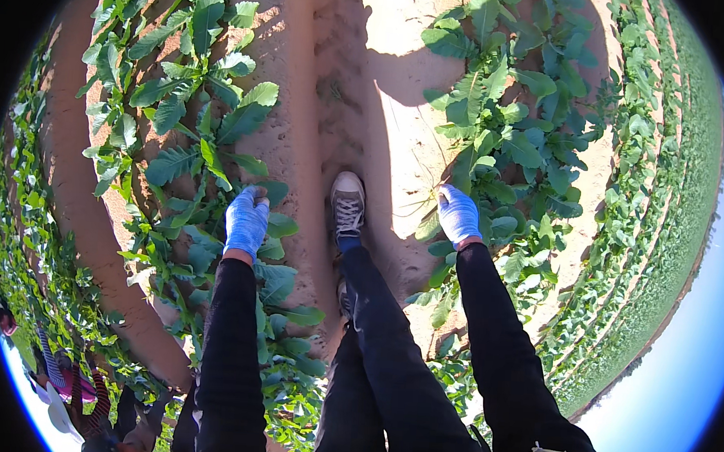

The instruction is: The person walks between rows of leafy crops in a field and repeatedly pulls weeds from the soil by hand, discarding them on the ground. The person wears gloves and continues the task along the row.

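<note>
My left hand (247, 221), in a blue knit glove, is held over the row of leafy green plants (191, 82) on the left, its fingers curled; whether anything is in it cannot be told. On the other side, my right hand (458, 212), gloved alike, is closed on thin dry grassy stems (422, 198) that spread out from its fingertips. It is beside the right row of leafy plants (520, 142), at the edge nearest the furrow.
Between the rows runs a sandy furrow (338, 102) with my sneaker (347, 207) in it. More crop rows (634, 179) curve off to the right. At the lower left, several people (92, 396) are partly visible among the plants.
</note>
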`<action>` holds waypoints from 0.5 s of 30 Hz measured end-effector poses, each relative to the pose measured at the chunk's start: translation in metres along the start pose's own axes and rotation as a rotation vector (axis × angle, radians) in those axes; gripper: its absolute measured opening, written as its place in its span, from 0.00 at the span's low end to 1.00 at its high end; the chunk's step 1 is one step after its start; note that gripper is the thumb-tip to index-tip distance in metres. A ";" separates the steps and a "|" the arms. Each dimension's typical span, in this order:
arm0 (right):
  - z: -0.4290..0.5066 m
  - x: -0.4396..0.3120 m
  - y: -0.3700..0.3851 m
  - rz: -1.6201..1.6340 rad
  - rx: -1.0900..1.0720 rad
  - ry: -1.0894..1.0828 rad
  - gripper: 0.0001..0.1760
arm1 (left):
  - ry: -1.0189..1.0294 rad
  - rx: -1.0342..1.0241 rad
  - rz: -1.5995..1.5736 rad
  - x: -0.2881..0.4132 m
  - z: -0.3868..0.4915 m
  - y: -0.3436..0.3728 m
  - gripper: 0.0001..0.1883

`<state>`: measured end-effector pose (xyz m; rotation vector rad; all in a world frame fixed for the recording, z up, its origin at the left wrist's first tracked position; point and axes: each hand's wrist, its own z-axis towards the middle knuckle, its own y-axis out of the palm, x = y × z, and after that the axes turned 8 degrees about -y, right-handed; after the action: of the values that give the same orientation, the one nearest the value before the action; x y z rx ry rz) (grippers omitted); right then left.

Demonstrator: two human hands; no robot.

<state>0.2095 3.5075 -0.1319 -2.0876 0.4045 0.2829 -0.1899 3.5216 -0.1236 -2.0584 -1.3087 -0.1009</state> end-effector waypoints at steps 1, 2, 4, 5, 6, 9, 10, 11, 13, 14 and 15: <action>-0.003 0.004 0.002 0.075 -0.029 0.082 0.12 | -0.032 -0.011 -0.052 0.000 0.003 0.001 0.11; -0.005 0.006 0.003 0.152 -0.064 0.171 0.14 | -0.044 -0.027 -0.056 0.000 0.006 0.002 0.11; -0.003 0.006 0.003 0.117 -0.022 0.055 0.16 | 0.016 -0.014 0.064 0.002 0.010 0.005 0.11; -0.001 0.003 0.002 0.135 -0.023 0.054 0.18 | -0.016 -0.035 0.051 0.004 0.011 0.005 0.11; 0.003 -0.001 0.002 -0.128 0.000 -0.018 0.20 | 0.011 -0.031 0.071 0.006 0.010 0.006 0.11; 0.018 -0.016 0.003 -0.312 -0.135 -0.015 0.19 | 0.071 -0.017 0.114 0.017 -0.002 0.004 0.10; 0.020 -0.020 0.005 -0.370 -0.114 -0.046 0.15 | 0.176 0.033 0.180 0.023 -0.009 0.001 0.10; 0.022 -0.023 0.007 -0.431 -0.108 -0.056 0.12 | 0.175 0.030 0.203 0.030 -0.015 -0.003 0.10; 0.028 -0.024 0.011 -0.448 -0.189 -0.033 0.09 | 0.159 0.071 0.144 0.047 -0.024 -0.019 0.10; 0.028 -0.023 0.012 -0.460 -0.205 -0.049 0.09 | 0.133 0.076 0.103 0.056 -0.028 -0.028 0.09; 0.029 -0.022 0.013 -0.474 -0.220 -0.065 0.09 | 0.178 0.149 0.024 0.064 -0.029 -0.039 0.08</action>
<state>0.1828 3.5296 -0.1486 -2.3076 -0.1728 0.1151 -0.1826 3.5643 -0.0557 -1.8927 -1.1475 -0.1673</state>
